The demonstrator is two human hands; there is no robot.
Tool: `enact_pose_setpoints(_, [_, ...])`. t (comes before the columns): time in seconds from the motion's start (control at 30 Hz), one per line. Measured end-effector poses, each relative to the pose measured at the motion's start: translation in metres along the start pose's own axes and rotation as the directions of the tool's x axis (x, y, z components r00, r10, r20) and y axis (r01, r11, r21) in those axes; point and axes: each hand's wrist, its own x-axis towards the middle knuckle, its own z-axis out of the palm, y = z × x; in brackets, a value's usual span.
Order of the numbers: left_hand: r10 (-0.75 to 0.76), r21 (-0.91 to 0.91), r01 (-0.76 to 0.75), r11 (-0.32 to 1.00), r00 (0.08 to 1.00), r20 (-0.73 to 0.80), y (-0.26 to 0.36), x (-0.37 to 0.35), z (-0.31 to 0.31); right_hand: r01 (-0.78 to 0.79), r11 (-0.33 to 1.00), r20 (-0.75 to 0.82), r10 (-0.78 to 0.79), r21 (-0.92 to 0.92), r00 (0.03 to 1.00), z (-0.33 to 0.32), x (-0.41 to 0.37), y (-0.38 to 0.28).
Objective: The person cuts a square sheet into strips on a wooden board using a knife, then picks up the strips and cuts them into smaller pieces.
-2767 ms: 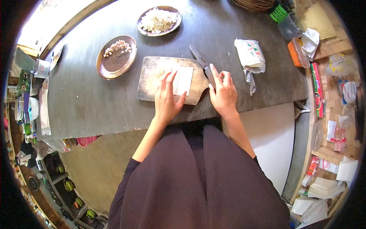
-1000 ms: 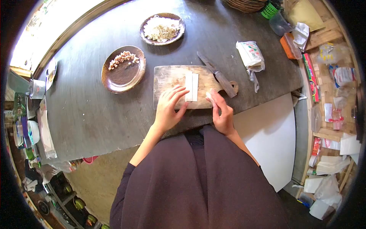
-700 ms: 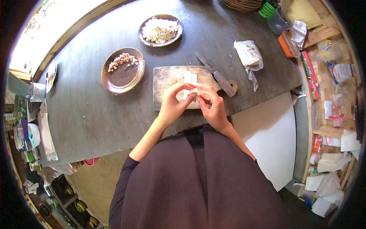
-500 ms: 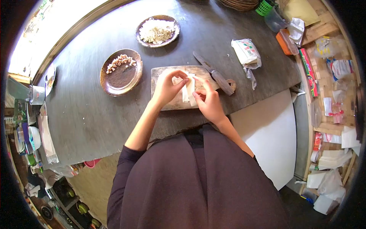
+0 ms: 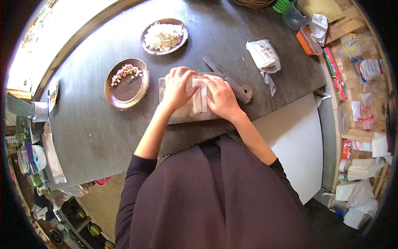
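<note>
A pale, flat folded strip (image 5: 197,101), perhaps a wrapper sheet, lies lengthwise on the wooden cutting board (image 5: 186,117). My left hand (image 5: 179,89) is bent over its left side, with the thumb against the edge and the fingers curled at the far end. From the other side, my right hand (image 5: 224,96) grips the strip's far right part between fingertips and thumb. Whether anything lies inside the folds cannot be seen. Just beyond my right hand a knife (image 5: 238,89) rests diagonally across the board's far right corner, its handle partly covered by that hand.
A brown plate (image 5: 124,97) with small diced pieces stands left of the board. Farther back is another plate (image 5: 166,50) heaped with pale shreds. A white plastic packet (image 5: 264,56) lies to the right. Orange-filled container (image 5: 307,41) and a green basket (image 5: 282,5) sit at the far right.
Both hands have lowered and flattened around the strip, which now lies straighter on the board. The right hand has turned palm down. The whole view has shifted slightly.
</note>
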Motion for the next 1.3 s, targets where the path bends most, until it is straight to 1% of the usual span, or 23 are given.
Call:
enact_pose_setpoints(0.03, [0.0, 0.002, 0.0, 1.0, 1.0, 0.0, 0.001, -0.006, -0.001, 0.0, 1.0, -0.001, 0.0, 0.002, 1.0, 0.005, -0.001, 0.004])
enact_pose_setpoints(0.1, [0.014, 0.013, -0.014, 1.0, 1.0, 0.016, 0.008, -0.019, -0.004, 0.07, 0.995, -0.001, -0.071, -0.072, 0.997, 0.011, -0.002, 0.008])
enact_pose_setpoints(0.17, [-0.015, 0.032, 0.014, 0.999, 0.998, 0.054, 0.013, -0.031, -0.007, 0.048, 0.996, 0.028, -0.046, -0.076, 0.999, 0.013, -0.009, 0.006])
enact_pose_setpoints(0.23, [-0.027, -0.051, 0.028, 0.998, 1.0, 0.008, 0.017, -0.042, -0.01, 0.026, 0.996, 0.056, -0.022, -0.084, 0.998, 0.01, -0.018, 0.0])
enact_pose_setpoints(0.3, [-0.048, -0.075, 0.049, 0.996, 0.999, 0.021, 0.024, -0.052, -0.017, 0.046, 0.996, 0.087, -0.039, -0.072, 0.995, 0.002, -0.026, -0.012])
enact_pose_setpoints(0.33, [-0.067, -0.095, 0.07, 0.993, 0.997, 0.031, 0.026, -0.056, -0.02, 0.041, 0.996, 0.127, -0.03, -0.079, 0.991, 0.003, -0.033, -0.014])
enact_pose_setpoints(0.47, [-0.115, -0.098, 0.119, 0.988, 0.993, 0.041, 0.027, -0.072, -0.026, 0.051, 0.994, 0.164, -0.035, -0.095, 0.986, 0.001, -0.051, -0.026])
enact_pose_setpoints(0.57, [-0.134, -0.083, 0.135, 0.987, 0.991, 0.028, 0.028, -0.077, -0.03, 0.061, 0.988, 0.169, -0.036, -0.145, 0.985, 0.004, -0.063, -0.028])
enact_pose_setpoints(0.7, [-0.139, -0.101, 0.141, 0.985, 0.99, 0.032, 0.029, -0.079, -0.035, 0.075, 0.986, 0.162, -0.05, -0.15, 0.986, 0.001, -0.07, -0.031])
enact_pose_setpoints(0.8, [-0.129, -0.13, 0.132, 0.983, 0.991, 0.027, 0.029, -0.08, -0.035, 0.102, 0.986, 0.134, -0.084, -0.131, 0.987, -0.001, -0.072, -0.029])
enact_pose_setpoints(0.87, [-0.122, -0.141, 0.123, 0.982, 0.992, 0.012, 0.03, -0.08, -0.035, 0.159, 0.985, 0.065, -0.154, -0.073, 0.986, -0.006, -0.07, -0.028])
enact_pose_setpoints(0.9, [-0.115, -0.152, 0.115, 0.982, 0.993, 0.008, 0.03, -0.079, -0.036, 0.162, 0.984, 0.067, -0.157, -0.075, 0.985, -0.008, -0.067, -0.028])
enact_pose_setpoints(0.97, [-0.108, -0.163, 0.107, 0.981, 0.994, 0.002, 0.03, -0.078, -0.036, 0.136, 0.991, -0.027, -0.136, 0.0, 0.99, -0.017, -0.055, -0.03])
enact_pose_setpoints(1.0, [-0.103, -0.158, 0.1, 0.982, 0.995, -0.008, 0.029, -0.077, -0.035, 0.183, 0.981, -0.054, -0.186, -0.066, 0.981, -0.023, -0.043, -0.03])
enact_pose_setpoints(1.03, [-0.096, -0.153, 0.093, 0.984, 0.995, -0.016, 0.029, -0.077, -0.034, 0.191, 0.977, -0.052, -0.196, -0.099, 0.979, -0.03, -0.031, -0.031])
enact_pose_setpoints(1.1, [-0.093, -0.16, 0.089, 0.983, 0.995, -0.02, 0.029, -0.076, -0.034, 0.228, 0.964, -0.164, -0.25, -0.138, 0.954, -0.033, -0.003, -0.028])
enact_pose_setpoints(1.13, [-0.091, -0.164, 0.086, 0.983, 0.996, -0.025, 0.03, -0.076, -0.034, 0.229, 0.964, -0.165, -0.25, -0.138, 0.954, -0.033, 0.009, -0.025])
enact_pose_setpoints(1.2, [-0.094, -0.154, 0.088, 0.984, 0.995, -0.03, 0.032, -0.076, -0.036, 0.273, 0.958, -0.29, -0.288, -0.09, 0.913, -0.029, 0.027, -0.024])
enact_pose_setpoints(1.23, [-0.096, -0.148, 0.09, 0.985, 0.995, -0.033, 0.032, -0.077, -0.037, 0.278, 0.957, -0.29, -0.291, -0.087, 0.912, -0.025, 0.031, -0.023])
enact_pose_setpoints(1.3, [-0.105, -0.147, 0.098, 0.984, 0.994, -0.041, 0.03, -0.081, -0.037, 0.285, 0.953, -0.345, -0.302, -0.1, 0.889, -0.009, 0.033, -0.019])
